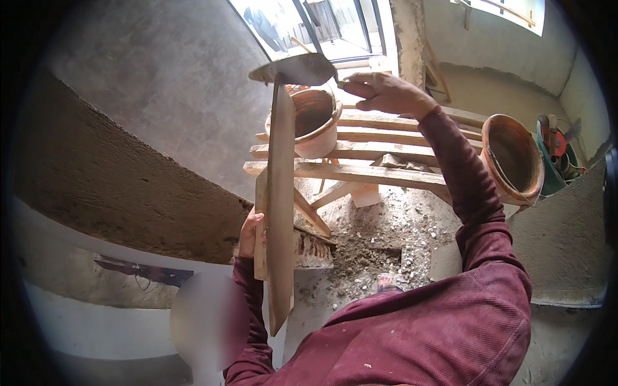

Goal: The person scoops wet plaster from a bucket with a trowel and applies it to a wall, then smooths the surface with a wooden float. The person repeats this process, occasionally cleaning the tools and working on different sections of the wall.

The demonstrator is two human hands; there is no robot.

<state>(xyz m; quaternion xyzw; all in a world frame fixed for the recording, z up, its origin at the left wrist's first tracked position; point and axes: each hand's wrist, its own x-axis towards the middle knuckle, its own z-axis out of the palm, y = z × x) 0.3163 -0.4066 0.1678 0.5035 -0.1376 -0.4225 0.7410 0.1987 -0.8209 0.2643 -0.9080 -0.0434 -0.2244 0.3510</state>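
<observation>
My left hand (251, 233) grips a long wooden board (280, 212), held nearly vertical in front of me with a shorter wooden piece at its back. My right hand (380, 93), raised at the upper middle, is closed on the handle of a metal trowel (291, 68). The trowel's blade lies across the top end of the board, at or touching it. Behind the board, a dusty pale bucket (318, 138) stands on a rough wooden plank scaffold (367, 170).
An orange-rimmed bucket (512, 154) and a green bin of tools (553, 164) stand at right. Gritty rubble (360, 251) covers the floor below the planks, near my foot. A dark band of rough plaster (116, 180) runs along the left wall. A window and a glazed opening are ahead.
</observation>
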